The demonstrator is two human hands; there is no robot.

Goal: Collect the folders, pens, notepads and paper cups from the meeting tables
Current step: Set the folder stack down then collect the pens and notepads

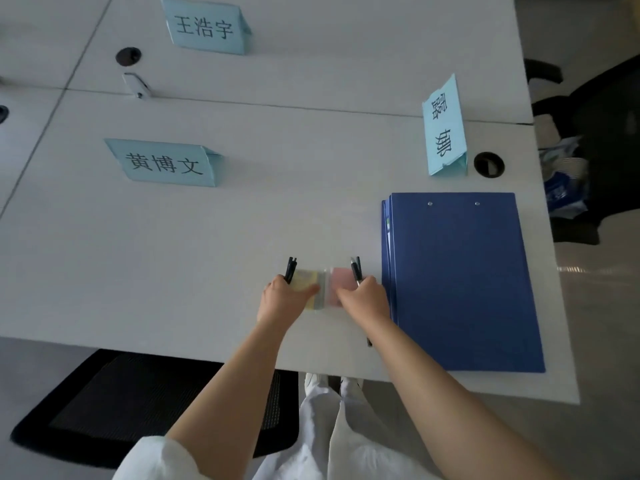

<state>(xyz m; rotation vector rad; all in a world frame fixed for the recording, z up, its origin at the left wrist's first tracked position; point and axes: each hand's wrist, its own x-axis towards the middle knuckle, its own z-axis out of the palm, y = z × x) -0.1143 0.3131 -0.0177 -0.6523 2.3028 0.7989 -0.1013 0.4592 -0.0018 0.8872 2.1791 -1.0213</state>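
Note:
A stack of blue folders lies flat on the white table at the right, near the front edge. My left hand grips black pens and rests its fingers on a yellowish notepad. My right hand grips black pens too and touches a pink notepad just left of the folders. The two small notepads lie side by side between my hands. A pen tip shows below my right wrist.
Three light-blue paper name cards stand on the table. Cable holes open in the top. A black chair sits under the front edge; another chair with a plastic bag stands at the right.

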